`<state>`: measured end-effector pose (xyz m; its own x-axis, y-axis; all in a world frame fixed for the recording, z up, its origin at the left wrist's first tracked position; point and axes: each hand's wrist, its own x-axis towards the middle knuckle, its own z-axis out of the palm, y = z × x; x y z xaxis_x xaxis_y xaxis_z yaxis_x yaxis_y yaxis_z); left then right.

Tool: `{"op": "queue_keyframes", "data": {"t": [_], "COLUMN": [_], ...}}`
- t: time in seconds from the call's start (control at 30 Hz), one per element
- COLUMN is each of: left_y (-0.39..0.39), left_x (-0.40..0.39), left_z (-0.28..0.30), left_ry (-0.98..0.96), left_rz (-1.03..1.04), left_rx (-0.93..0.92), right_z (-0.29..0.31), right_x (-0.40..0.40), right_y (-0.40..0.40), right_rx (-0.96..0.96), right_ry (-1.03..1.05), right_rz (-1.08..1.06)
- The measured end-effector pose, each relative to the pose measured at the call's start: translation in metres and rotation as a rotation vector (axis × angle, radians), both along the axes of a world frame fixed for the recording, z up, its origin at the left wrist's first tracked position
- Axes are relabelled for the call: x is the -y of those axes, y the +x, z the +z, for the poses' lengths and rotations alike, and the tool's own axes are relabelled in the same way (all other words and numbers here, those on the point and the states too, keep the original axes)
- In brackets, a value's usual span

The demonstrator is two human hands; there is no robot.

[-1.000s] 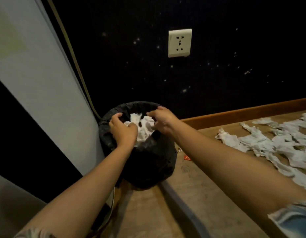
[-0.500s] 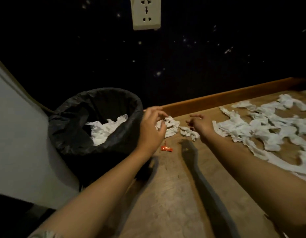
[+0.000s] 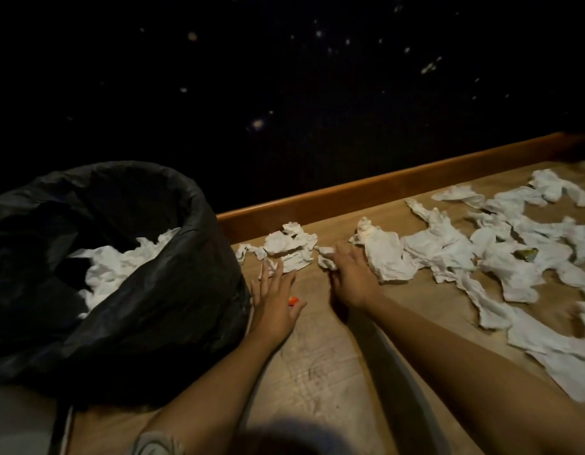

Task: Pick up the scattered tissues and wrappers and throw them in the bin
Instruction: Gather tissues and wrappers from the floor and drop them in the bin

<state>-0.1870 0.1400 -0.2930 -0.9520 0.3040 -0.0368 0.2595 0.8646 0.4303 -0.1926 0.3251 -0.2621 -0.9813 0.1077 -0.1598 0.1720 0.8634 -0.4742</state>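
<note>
Wooden table: fills the lower centre and right of the frame, with a raised orange-brown edge strip along its far side

Bin: left of frame, lined with a black bag, crumpled white tissue visible inside

Left hand: flat on the table just right of the bin, grip apart with fingers straight, fingertips touching a small tissue scrap; a small orange wrapper shows beside the thumb

Right hand: palm down at centre frame, grip apart and holding nothing, fingers spread and resting on tissue pieces

Crumpled tissues, near cluster: centre, on the table beyond the left hand, beside the bin

Scattered tissues, main spread: right half of frame, many white crumpled sheets overlapping across the table; a small dark-yellowish item lies among them, its kind unclear

Dark wall: upper frame, speckled with pale spots
</note>
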Motion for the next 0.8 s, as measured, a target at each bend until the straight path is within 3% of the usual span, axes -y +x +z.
{"op": "queue_keyframes", "data": {"t": [0.07, 0.13, 0.27, 0.4, 0.57, 0.67, 0.8], "left_y": [-0.006, -0.008, -0.001, 0.003, 0.001, 0.000, -0.004], "left_x": [-0.004, -0.007, -0.004, -0.006, -0.006, -0.004, -0.004], "left_z": [-0.007, -0.011, -0.018, -0.018, -0.014, -0.017, -0.022], "left_ry": [0.029, 0.109, 0.184, 0.236, 0.390, 0.424, 0.326], "left_rz": [0.028, 0.058, 0.075, 0.243, 0.443, 0.436, 0.399], "left_rx": [-0.008, -0.048, -0.195, -0.192, -0.191, -0.150, -0.147], "right_z": [-0.008, -0.017, -0.040, -0.035, -0.008, -0.004, -0.019], "right_x": [-0.003, -0.005, -0.008, -0.005, 0.019, 0.040, 0.055], "right_y": [-0.002, 0.003, 0.022, 0.023, -0.029, -0.072, -0.105], "right_rx": [0.071, 0.005, -0.305, -0.407, -0.401, -0.413, -0.222], "right_ry": [0.112, 0.134, -0.025, -0.233, -0.383, -0.330, -0.170], "right_rz": [0.078, 0.087, 0.037, -0.128, -0.285, -0.194, -0.012]}}
